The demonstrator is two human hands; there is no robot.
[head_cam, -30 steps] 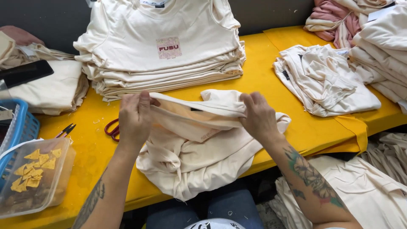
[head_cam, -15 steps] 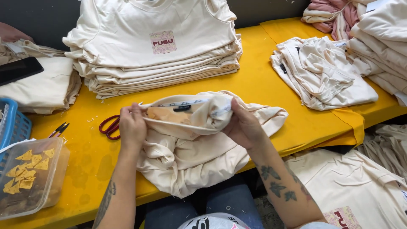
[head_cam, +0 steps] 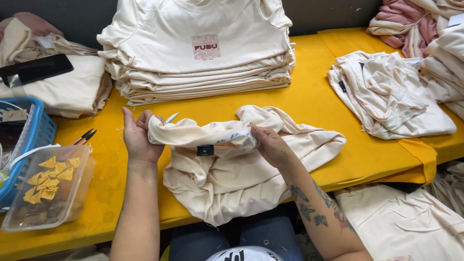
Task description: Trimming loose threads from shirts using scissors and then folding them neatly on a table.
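Shirt neckline under inspection on the worktop (head_cam: 309, 104).
Left hand (head_cam: 139, 137) and right hand (head_cam: 271, 145), both closed, stretch the cream shirt (head_cam: 227, 174) at its neckband; small snips (head_cam: 170, 118) in the left hand at 10 o'clock, needing a careful trim next.

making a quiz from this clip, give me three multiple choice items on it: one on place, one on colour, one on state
1. Where is the tall stack of folded cream T-shirts?
A. on the yellow table, beyond the hands
B. on the floor
C. inside the blue plastic basket

2. What colour is the small label on the cream garment in hand?
A. red
B. dark
C. green

3. How is that garment held?
A. left hand only
B. lying untouched
C. stretched between left hand and right hand

Answers:
1 A, the stack sits at the table's far side.
2 B, the label looks black against the cream cloth.
3 C, the fingers of both hands pinch the garment's rolled edge.
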